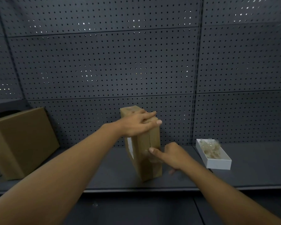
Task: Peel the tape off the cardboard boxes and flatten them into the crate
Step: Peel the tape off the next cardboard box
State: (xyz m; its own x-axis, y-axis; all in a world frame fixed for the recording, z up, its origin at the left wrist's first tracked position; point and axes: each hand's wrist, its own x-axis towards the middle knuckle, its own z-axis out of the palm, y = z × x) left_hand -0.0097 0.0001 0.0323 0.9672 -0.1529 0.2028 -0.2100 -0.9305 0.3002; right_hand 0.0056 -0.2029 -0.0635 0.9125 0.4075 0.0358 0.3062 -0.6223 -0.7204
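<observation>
A narrow brown cardboard box point(143, 153) stands on end on the dark shelf point(104, 168), tilted slightly, with a seam down its near face and a white label on its left side. My left hand point(136, 124) rests flat on the box's top with fingers stretched out. My right hand point(169, 155) is at the box's right face, its index finger pressed against the seam about halfway up; the other fingers are curled. Whether tape is pinched there is too blurred to tell.
A larger closed brown cardboard box point(21, 142) sits at the shelf's left. A shallow white tray point(217, 163) holding crumpled clear tape lies to the right. Dark pegboard point(104, 62) backs the shelf. The shelf's front edge runs just below the standing box.
</observation>
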